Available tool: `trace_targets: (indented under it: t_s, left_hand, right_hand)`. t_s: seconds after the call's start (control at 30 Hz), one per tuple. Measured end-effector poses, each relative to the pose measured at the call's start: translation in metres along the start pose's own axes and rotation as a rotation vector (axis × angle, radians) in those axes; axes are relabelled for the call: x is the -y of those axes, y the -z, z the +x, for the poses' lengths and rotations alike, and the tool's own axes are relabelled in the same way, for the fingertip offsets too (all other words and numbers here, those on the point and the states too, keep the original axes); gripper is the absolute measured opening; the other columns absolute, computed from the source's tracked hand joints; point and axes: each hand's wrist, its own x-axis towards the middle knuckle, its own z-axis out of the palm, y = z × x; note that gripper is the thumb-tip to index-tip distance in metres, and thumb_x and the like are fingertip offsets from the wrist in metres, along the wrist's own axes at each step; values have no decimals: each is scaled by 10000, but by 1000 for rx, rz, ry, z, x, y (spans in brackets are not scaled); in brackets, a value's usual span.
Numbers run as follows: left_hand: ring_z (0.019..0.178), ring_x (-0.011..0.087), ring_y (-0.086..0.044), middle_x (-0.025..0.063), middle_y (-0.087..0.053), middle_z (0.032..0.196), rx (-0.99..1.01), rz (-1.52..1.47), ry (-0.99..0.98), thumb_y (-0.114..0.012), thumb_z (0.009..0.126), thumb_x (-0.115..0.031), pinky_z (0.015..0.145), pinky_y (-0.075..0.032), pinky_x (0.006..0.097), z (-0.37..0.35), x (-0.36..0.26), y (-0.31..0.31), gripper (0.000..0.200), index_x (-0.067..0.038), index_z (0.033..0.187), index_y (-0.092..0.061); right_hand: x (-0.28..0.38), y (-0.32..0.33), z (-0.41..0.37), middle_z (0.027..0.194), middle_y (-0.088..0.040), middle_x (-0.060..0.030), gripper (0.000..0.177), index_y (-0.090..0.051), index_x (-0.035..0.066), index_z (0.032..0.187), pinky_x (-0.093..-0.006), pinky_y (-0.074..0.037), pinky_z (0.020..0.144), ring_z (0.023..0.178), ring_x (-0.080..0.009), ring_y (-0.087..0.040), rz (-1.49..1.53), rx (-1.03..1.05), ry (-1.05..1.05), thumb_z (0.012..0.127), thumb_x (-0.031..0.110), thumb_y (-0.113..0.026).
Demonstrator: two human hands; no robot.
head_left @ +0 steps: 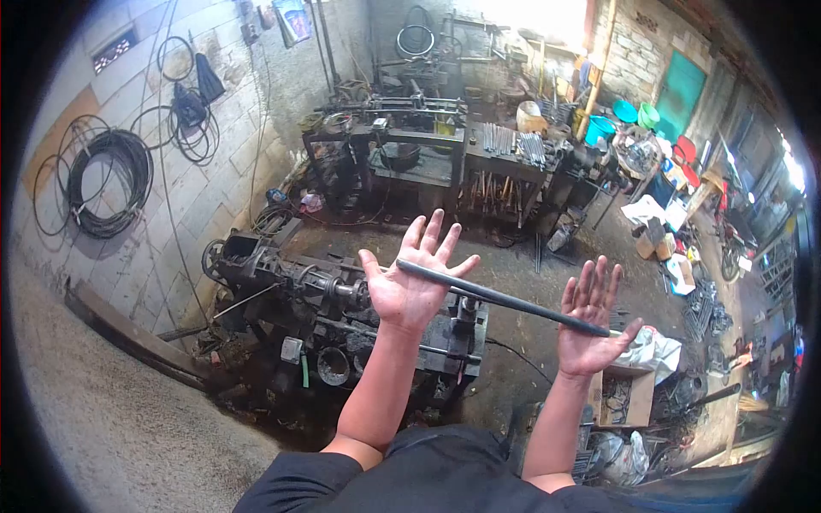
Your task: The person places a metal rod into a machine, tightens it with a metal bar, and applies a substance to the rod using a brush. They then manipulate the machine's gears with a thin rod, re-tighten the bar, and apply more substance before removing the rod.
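The rod (513, 303) is borne across the left hand (412, 289) and right hand (585, 342), fingers uncurled; probably stiff, heavyish, best gripped mid-length.

Coiled black cable (109, 182) hangs on the pale block wall (221, 120); an open brown cardboard box (623, 397) holds small pieces.

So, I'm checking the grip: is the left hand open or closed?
Open: the left hand shows its palm, fingers spread, the rod resting on it.
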Motion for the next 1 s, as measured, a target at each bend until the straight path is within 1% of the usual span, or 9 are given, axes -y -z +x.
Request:
trace_targets:
  t_s: [0.17, 0.37, 0.47, 0.53, 0.57, 0.63, 0.67, 0.83, 1.0]
  left_hand:
    - [1495, 352, -32, 77, -36, 1636, -128, 400, -191, -64, 851, -838, 1156, -90, 628, -7, -45, 10, 998, -152, 1574, -8]
    - [1499, 322, -28, 104, 26, 1635, 8, 135, -185, -291, 713, -944, 1182, -69, 564, -7, -61, 12, 1205, -162, 1572, 30]
    - [1456, 347, -196, 144, -150, 1601, -31, 94, -231, -335, 876, -789, 1169, -177, 595, -2, -64, 13, 980, -122, 1562, -121]
    - [1237, 296, -512, 146, -521, 1345, -253, 160, -316, -375, 1024, -508, 1141, -328, 542, 3, -64, 20, 630, -61, 1468, -359]
    - [1237, 296, -512, 146, -521, 1345, -276, 155, -298, -375, 1024, -508, 1141, -328, 542, -2, -68, 36, 630, -61, 1468, -359]
    - [844, 185, -625, 53, -621, 903, -33, 130, -219, -353, 1068, -274, 1056, -472, 472, -18, -71, 68, 397, -25, 1330, -518]
    - [672, 129, -545, 8, -516, 747, -381, 183, -275, -362, 1066, -294, 1001, -521, 441, -29, -63, 72, 403, -38, 1327, -532]
    - [664, 150, -533, 29, -557, 736, -789, 264, -186, -350, 1059, -394, 985, -516, 440, -86, -32, 164, 405, -87, 1197, -574]
    - [1012, 281, -583, 133, -598, 1093, -992, 423, 161, -386, 1050, -376, 1005, -460, 451, -121, 1, 259, 385, -49, 1174, -548]
  right_hand:
    - [-42, -3, -5, 1616, -191, -127, 849, -211, 160, 1556, -499, -104, 1220, 1494, -287, -180, -54, 164, -111, 894, 592, -521]
    - [-74, 2, -6, 1583, -279, -140, 817, -293, 159, 1533, -508, -140, 1214, 1479, -314, -218, -20, 77, -132, 893, 624, -498]
    - [-81, 11, -8, 1534, -361, -180, 765, -358, 109, 1493, -528, -230, 1183, 1432, -351, -315, -63, 39, -149, 914, 590, -494]
    - [-80, 36, -16, 1490, -407, -197, 730, -394, 82, 1457, -531, -288, 1149, 1387, -362, -371, -163, -10, -172, 923, 570, -495]
    - [-76, 48, -25, 1447, -453, -215, 697, -430, 56, 1421, -534, -346, 1114, 1342, -373, -427, -252, -55, -197, 933, 549, -497]
    - [-74, 65, -52, 1257, -605, -181, 568, -528, 42, 1308, -477, -466, 1002, 1161, -348, -578, -356, -328, -232, 947, 481, -520]
    - [-68, 77, -70, 1198, -629, -173, 512, -543, 43, 1269, -459, -506, 932, 1099, -332, -611, -375, -443, -265, 963, 452, -512]
    - [-43, 136, -153, 1078, -672, -144, 392, -567, 56, 1175, -420, -559, 805, 980, -290, -667, -273, -830, -306, 1002, 399, -492]
    - [-8, 188, -194, 910, -681, -180, 379, -584, 9, 971, -350, -576, 646, 803, -283, -699, -715, -1162, -375, 1009, 372, -483]
